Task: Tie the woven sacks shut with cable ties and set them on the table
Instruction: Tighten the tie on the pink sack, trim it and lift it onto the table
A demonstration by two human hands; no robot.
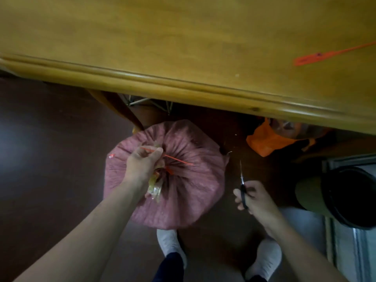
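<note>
The left hand (142,165) grips the gathered neck of the pink woven sack (193,192), standing on the floor (50,139) beside the table (183,47), and the right hand (256,198) holds scissors (242,180) (well apart from the sack), so a careless snip at the red cable tie (179,159) could cut the weave.

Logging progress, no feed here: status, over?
Left hand grips neck of pink sack, red cable tie round it. Right hand holds scissors, clear of sack. Sack on floor beside table.

Sack (179,192) sitting on floor (50,139) before bench (142,47); spare cable tie (325,54) lying on bench, right side; bin (345,198) standing right of sack.
</note>
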